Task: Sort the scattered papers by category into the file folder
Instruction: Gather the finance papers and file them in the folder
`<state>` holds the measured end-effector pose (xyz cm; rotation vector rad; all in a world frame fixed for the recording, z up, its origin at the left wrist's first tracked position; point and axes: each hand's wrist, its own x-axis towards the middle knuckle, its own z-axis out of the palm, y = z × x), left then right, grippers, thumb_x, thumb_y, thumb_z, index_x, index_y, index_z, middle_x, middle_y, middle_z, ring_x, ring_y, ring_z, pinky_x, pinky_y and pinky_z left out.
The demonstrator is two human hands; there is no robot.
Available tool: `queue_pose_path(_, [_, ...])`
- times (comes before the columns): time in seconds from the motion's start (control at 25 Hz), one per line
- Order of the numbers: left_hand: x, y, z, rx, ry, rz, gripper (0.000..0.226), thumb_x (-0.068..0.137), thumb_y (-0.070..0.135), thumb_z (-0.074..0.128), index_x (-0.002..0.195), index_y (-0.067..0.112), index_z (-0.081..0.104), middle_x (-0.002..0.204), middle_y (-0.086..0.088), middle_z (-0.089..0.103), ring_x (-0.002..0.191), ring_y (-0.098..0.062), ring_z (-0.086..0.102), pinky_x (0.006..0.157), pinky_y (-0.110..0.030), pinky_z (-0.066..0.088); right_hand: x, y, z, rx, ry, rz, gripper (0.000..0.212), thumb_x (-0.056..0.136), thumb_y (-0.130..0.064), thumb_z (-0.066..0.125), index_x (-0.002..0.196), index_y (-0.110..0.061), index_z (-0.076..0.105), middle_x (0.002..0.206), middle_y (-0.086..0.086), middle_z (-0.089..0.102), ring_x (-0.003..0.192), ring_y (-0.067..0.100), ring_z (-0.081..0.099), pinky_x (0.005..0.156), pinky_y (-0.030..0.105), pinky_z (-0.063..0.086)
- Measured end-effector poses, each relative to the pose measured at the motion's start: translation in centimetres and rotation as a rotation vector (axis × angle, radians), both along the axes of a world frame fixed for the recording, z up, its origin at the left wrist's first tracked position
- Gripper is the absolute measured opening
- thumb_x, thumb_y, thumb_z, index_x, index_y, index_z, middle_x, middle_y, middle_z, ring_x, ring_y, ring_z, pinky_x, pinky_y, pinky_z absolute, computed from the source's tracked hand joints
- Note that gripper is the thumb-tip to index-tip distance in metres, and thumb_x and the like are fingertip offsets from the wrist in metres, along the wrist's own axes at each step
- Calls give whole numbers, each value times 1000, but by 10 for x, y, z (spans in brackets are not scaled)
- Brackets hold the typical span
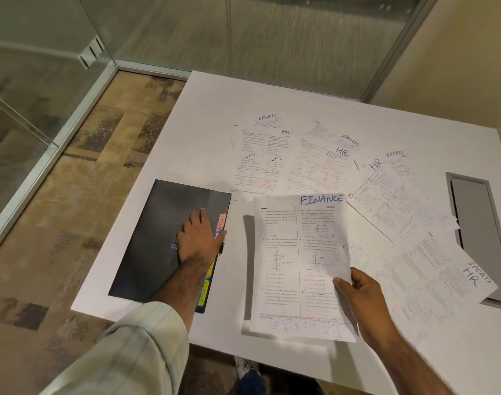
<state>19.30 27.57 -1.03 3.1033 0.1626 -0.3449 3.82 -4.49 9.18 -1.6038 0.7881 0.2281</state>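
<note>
Head view: the left hand (199, 240) is laid flat on the black folder (155, 238), fingers straight and spread lightly over the closed cover, the thumb set against the tabbed edge. Nothing is gripped by it. A pale sleeve (135, 352) is seen on that arm. The folder is placed on the left part of the white table (203, 115), near its front edge, and coloured tabs (221, 222) are shown along the folder's right side, marked ADMIN and SPORTS among others.

The right hand (363, 295) is closed on the FINANCE sheet (294, 252): the sheet's lower right edge is pinched between thumb on top and fingers beneath. The sheet is held raised just right of the folder, and a shadow is cast on the table at its left.

Behind and to the right, papers (314, 163) marked HR and SPORTS are fanned out, many overlapping. The nearest right one (443, 280) is lapped over a corner of a grey recessed panel (471, 212). The lower edges of some papers are hidden by the held sheet.
</note>
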Motion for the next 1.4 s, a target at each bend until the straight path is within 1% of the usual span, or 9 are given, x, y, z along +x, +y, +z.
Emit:
queue_pose_path(0.16, [4,-6,1,17,22,15,80,94,67,47,150,11,34,138,-15,50,121,-32,57,88,-42,56,-4,1,-5,7,16,-8,18,96,-1,61,103,-12,73,97,4,80,88,25,77,80,40,59])
queue_pose_path(0.28, [8,-13,5,-7,50,-36,50,99,48,53,131,10,46,126,-16,55,109,-35,62,79,-40,57,-6,2,-9,11,21,-16,18,96,-1,61,104,-12,73,97,3,80,88,25,77,80,40,59])
queue_pose_path(0.44, [13,-19,9,42,129,-133,37,95,22,65,126,9,52,125,-13,56,105,-34,65,82,-39,59,-6,7,-17,-8,44,-18,16,96,-3,62,102,-12,73,98,4,80,89,26,76,83,46,61])
queue_pose_path(0.64, [23,-15,19,-132,107,-47,22,101,21,52,116,10,64,129,-11,53,109,-28,58,88,-40,54,3,20,-21,-52,32,-47,15,94,-6,62,96,-17,73,93,0,79,88,26,76,83,49,61])
queue_pose_path(0.8, [31,1,44,-343,90,-10,25,101,28,58,79,15,58,109,-5,55,81,-16,62,68,-33,55,21,45,-16,-67,-62,-124,14,95,-7,60,96,-15,72,92,4,77,87,25,74,78,41,61])
queue_pose_path(0.92, [35,6,62,-434,87,13,25,99,27,62,78,14,59,108,-1,53,76,-13,62,67,-32,58,36,69,-9,-114,-141,-149,11,95,-6,59,93,-11,69,86,5,73,76,19,68,61,18,55])
queue_pose_path(1.0, [37,7,70,-428,84,16,21,98,26,62,80,15,59,110,1,51,75,-11,59,65,-25,52,44,85,-5,-149,-167,-159,11,95,-5,58,90,-9,67,81,3,70,71,14,64,53,10,47])
queue_pose_path(1.2, [39,9,77,-423,45,31,21,98,25,63,79,18,57,109,2,52,76,-14,60,65,-24,52,45,122,-13,-188,-137,-113,18,97,-4,54,82,-12,61,75,-3,64,67,10,59,51,8,44])
queue_pose_path(1.4, [37,14,77,-468,9,71,19,97,25,64,81,17,58,96,3,56,73,-14,59,65,-24,53,37,155,-22,-244,-123,-29,15,101,-10,50,90,-14,60,78,-12,61,68,3,59,52,10,45])
